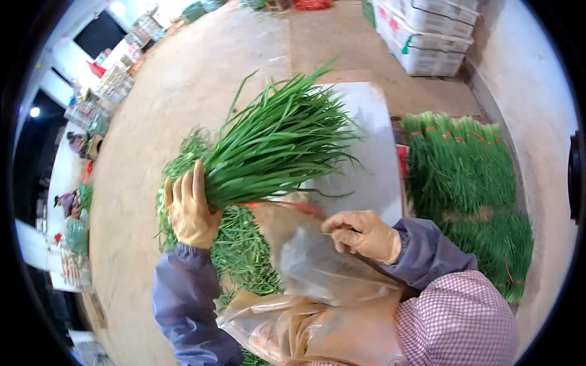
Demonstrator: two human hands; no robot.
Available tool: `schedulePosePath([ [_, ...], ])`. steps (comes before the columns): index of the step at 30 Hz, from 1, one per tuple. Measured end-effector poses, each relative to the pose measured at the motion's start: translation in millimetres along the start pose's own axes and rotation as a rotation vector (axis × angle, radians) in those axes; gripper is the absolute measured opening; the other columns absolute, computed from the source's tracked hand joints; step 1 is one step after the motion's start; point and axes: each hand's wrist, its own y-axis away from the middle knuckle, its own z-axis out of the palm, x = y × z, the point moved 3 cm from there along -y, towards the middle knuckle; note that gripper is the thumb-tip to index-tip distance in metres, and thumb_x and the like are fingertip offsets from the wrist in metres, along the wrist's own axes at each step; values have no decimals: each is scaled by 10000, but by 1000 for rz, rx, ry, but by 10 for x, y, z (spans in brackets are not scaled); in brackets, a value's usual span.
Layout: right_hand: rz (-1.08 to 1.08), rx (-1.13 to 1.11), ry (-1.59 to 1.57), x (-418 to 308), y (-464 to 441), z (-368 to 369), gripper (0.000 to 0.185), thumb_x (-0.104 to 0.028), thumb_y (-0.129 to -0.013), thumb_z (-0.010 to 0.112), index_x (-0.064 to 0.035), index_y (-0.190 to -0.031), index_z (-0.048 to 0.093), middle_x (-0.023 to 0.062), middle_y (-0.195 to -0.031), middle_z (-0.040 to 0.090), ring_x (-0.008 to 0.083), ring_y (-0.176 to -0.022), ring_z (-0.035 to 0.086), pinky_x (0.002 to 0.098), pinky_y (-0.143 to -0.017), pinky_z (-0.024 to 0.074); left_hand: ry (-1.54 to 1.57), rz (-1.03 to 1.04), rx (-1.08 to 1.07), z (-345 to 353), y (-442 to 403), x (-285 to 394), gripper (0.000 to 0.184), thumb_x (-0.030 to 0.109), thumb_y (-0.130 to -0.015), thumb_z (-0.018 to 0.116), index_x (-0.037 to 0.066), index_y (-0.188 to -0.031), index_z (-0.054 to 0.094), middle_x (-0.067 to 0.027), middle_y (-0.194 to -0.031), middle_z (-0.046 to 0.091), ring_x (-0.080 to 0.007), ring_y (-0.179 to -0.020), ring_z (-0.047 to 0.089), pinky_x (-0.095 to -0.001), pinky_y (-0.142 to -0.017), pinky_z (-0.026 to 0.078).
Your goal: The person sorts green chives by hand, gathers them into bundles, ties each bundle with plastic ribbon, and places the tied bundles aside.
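Note:
A large bunch of long green leaves (pixel 281 140) fans out to the upper right over a pale board (pixel 372 134). My left hand (pixel 190 210), in a tan glove, grips the bunch at its lower left end, fingers against its side. My right hand (pixel 364 235), also gloved, is to the right above the plastic sheet (pixel 317 256) on my lap, apart from the bunch. Its fingers are curled and thumb and fingertips are close together; what they hold, if anything, is too small to name. An orange-red strip (pixel 299 207) lies just below the bunch.
Loose green leaves (pixel 244 250) lie in a heap below and left of the bunch. Tied bundles (pixel 461 165) are laid out on the right by the wall. White boxes (pixel 430 36) are stacked at the upper right. People (pixel 68 202) sit at the far left.

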Motion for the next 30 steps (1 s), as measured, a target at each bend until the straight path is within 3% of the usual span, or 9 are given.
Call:
schedulePosePath([
  [4, 119, -85, -256, -61, 79, 47, 161, -79, -966, 575, 7, -1089, 632, 81, -836, 682, 118, -692, 629, 232, -616, 524, -26, -183, 7, -360, 1087, -372, 978, 134, -577, 799, 43, -1450, 367, -138, -1280, 524, -317, -1228, 479, -519, -1108, 256],
  [6, 40, -146, -422, -102, 46, 121, 121, 5, -949, 543, -2, -1030, 632, 123, -881, 693, 146, -692, 651, 249, -611, 544, -82, -270, 18, -526, 1759, -417, 862, 236, -668, 779, 21, -1414, 405, -165, -1264, 541, -328, -1217, 500, -510, -1107, 259],
  [12, -102, -368, -765, -226, -212, 728, 57, -7, -901, 615, -12, -957, 606, 149, -839, 639, 195, -577, 601, 284, -458, 491, -166, -589, -8, -929, 3596, 137, 782, 258, -672, 757, -7, -1346, 462, -193, -1232, 572, -368, -1162, 535, -519, -1079, 299],
  [15, -165, -520, -835, -357, -383, 1145, 124, 30, -858, 623, -2, -977, 633, 139, -882, 664, 190, -676, 626, 257, -537, 496, -222, -693, -40, -1014, 4240, 510, 754, 247, -679, 744, -5, -1335, 470, -194, -1213, 587, -371, -1118, 559, -522, -1049, 330],
  [18, -395, -475, -9, -340, -626, 1507, 193, -57, -880, 643, -18, -1068, 637, 137, -926, 668, 228, -777, 645, 297, -660, 534, -231, -780, -109, -954, 4641, 865, 867, 292, -654, 782, 16, -1388, 409, -190, -1229, 584, -368, -1144, 553, -550, -1076, 288],
  [19, -528, -280, 554, -357, -587, 1697, 241, -129, -903, 650, -32, -1124, 642, 111, -970, 673, 242, -908, 643, 326, -817, 526, -210, -826, -115, -949, 4716, 964, 899, 296, -645, 789, 18, -1403, 392, -189, -1251, 571, -363, -1169, 537, -555, -1093, 260],
  [22, -942, 57, 1048, -394, -608, 1924, 214, -149, -915, 648, -29, -1092, 658, 86, -1007, 680, 221, -977, 629, 335, -884, 495, -172, -917, -187, -986, 4769, 1056, 960, 302, -630, 794, 29, -1439, 355, -185, -1311, 530, -355, -1225, 500, -566, -1126, 193],
  [26, -501, -303, 333, -442, -409, 1948, 117, -76, -929, 639, -14, -1023, 673, 73, -932, 681, 170, -865, 641, 292, -776, 502, -53, -950, -275, -1039, 4688, 1025, 1005, 310, -626, 797, 50, -1472, 321, -186, -1374, 482, -356, -1260, 476, -568, -1149, 130],
  [30, -421, -503, 156, -167, -261, 2132, 108, -58, -925, 640, -8, -1015, 673, 72, -868, 677, 164, -810, 646, 291, -746, 506, 114, -848, -271, -1078, 4599, 865, 1011, 350, -630, 827, 52, -1465, 340, -218, -1387, 469, -383, -1282, 462, -584, -1129, 191],
])
